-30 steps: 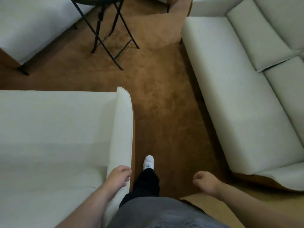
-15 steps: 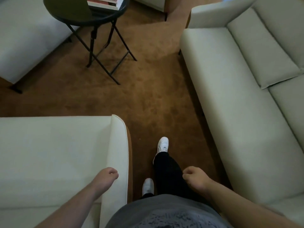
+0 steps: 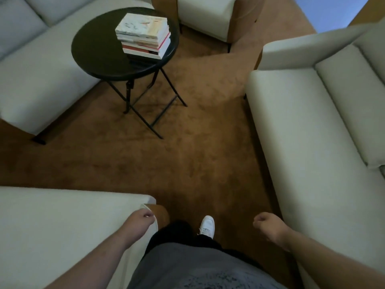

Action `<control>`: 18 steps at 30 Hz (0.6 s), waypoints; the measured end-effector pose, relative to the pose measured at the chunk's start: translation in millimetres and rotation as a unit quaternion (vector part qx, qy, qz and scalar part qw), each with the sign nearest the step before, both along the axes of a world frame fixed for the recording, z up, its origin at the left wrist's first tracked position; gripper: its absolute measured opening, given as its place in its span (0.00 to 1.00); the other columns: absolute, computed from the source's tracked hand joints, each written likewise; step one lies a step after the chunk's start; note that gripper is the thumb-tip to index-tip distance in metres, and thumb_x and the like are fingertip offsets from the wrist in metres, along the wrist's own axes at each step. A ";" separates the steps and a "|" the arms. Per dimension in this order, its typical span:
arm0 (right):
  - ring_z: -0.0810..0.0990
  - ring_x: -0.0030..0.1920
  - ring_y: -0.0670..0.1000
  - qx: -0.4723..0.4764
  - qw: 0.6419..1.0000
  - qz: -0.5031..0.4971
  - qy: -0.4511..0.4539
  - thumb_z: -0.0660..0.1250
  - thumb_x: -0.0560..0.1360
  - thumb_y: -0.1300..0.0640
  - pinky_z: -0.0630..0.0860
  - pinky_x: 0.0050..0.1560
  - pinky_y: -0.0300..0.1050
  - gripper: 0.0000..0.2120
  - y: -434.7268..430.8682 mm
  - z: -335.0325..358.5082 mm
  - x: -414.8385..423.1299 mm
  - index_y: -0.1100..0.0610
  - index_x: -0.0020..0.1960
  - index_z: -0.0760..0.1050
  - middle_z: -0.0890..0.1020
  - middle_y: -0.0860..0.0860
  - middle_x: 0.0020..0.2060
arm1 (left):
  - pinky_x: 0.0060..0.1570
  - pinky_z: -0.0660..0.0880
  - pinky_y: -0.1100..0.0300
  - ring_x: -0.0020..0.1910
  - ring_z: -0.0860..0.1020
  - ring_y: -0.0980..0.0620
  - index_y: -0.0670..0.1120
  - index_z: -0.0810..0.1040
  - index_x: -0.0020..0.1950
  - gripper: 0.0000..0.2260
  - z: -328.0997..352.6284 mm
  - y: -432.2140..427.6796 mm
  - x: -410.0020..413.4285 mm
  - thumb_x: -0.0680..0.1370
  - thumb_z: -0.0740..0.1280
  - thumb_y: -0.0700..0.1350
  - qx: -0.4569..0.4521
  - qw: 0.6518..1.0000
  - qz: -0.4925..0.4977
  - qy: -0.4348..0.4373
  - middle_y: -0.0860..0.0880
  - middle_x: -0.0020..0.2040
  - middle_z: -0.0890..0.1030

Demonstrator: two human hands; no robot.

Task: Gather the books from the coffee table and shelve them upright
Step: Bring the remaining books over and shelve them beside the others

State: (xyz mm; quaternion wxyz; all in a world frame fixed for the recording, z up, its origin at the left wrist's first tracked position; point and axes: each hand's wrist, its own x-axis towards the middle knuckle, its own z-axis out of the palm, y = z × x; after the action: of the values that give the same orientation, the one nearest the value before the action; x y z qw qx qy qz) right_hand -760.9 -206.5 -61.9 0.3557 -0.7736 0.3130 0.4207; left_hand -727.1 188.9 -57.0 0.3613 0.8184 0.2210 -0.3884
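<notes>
Black round coffee table (image 3: 98, 59) on thin folding legs, probably tippy, carries the books (image 3: 143, 34) as one flat stack of mixed sizes near its far-right rim. Stack looks stiff but heavy as a lot, and the covers likely slide on each other, so I'd take it from both sides with fingers under the bottom book and thumbs on top, or split it. Left hand (image 3: 140, 223) and right hand (image 3: 268, 226) hang loosely curled, empty, well apart from the table.
</notes>
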 end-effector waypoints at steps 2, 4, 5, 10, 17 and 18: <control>0.75 0.41 0.48 -0.003 1.000 -0.005 -0.012 0.64 0.82 0.58 0.70 0.37 0.39 0.06 -6.5 1.9 39.6 0.57 0.57 0.77 0.78 0.51 0.44 | 0.51 0.73 0.56 0.50 0.77 0.51 0.48 0.79 0.54 0.06 3.6 -4.6 31.7 0.82 0.63 0.43 -0.015 1.000 0.019 -0.008 0.48 0.52 0.80; 0.75 0.40 0.50 0.004 1.000 -0.017 -0.020 0.64 0.82 0.59 0.70 0.38 0.40 0.05 -4.7 4.2 75.3 0.56 0.56 0.77 0.78 0.52 0.43 | 0.52 0.74 0.56 0.50 0.77 0.51 0.47 0.80 0.55 0.06 3.8 -6.4 60.5 0.82 0.64 0.43 -0.024 0.999 0.039 -0.005 0.48 0.51 0.80; 0.76 0.40 0.50 0.010 1.000 -0.017 -0.022 0.64 0.82 0.59 0.71 0.38 0.41 0.04 -1.4 4.0 90.8 0.55 0.55 0.76 0.78 0.52 0.42 | 0.54 0.74 0.55 0.52 0.77 0.50 0.47 0.79 0.57 0.07 1.7 -6.1 72.6 0.82 0.64 0.44 -0.025 0.999 0.044 0.001 0.48 0.52 0.80; 0.76 0.43 0.48 0.012 1.000 0.013 -0.021 0.64 0.82 0.58 0.70 0.38 0.40 0.07 17.2 -3.5 166.6 0.55 0.59 0.77 0.79 0.51 0.46 | 0.46 0.76 0.57 0.47 0.78 0.51 0.47 0.76 0.56 0.04 -13.0 -2.2 133.6 0.82 0.64 0.42 -0.031 0.996 0.074 0.031 0.46 0.48 0.80; 0.82 0.45 0.50 -0.035 0.998 0.048 0.018 0.66 0.82 0.55 0.77 0.39 0.38 0.18 13.8 -9.0 291.6 0.59 0.70 0.74 0.81 0.54 0.55 | 0.55 0.77 0.53 0.53 0.77 0.49 0.47 0.76 0.58 0.05 -23.1 19.9 248.1 0.83 0.63 0.43 -0.025 0.995 0.076 0.065 0.47 0.53 0.79; 0.82 0.49 0.51 -0.044 0.998 0.051 0.014 0.66 0.81 0.55 0.78 0.43 0.40 0.19 13.4 -7.1 312.8 0.59 0.70 0.74 0.80 0.54 0.58 | 0.59 0.76 0.51 0.55 0.77 0.48 0.47 0.76 0.57 0.05 -21.3 23.2 267.1 0.83 0.63 0.43 -0.026 0.995 0.075 0.066 0.47 0.54 0.79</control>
State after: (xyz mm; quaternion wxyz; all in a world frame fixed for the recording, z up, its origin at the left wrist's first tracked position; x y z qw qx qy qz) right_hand -448.1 -193.2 -69.0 0.2948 -0.7975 0.2965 0.4349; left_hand -460.0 212.1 -78.3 0.3953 0.7625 0.2948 -0.4190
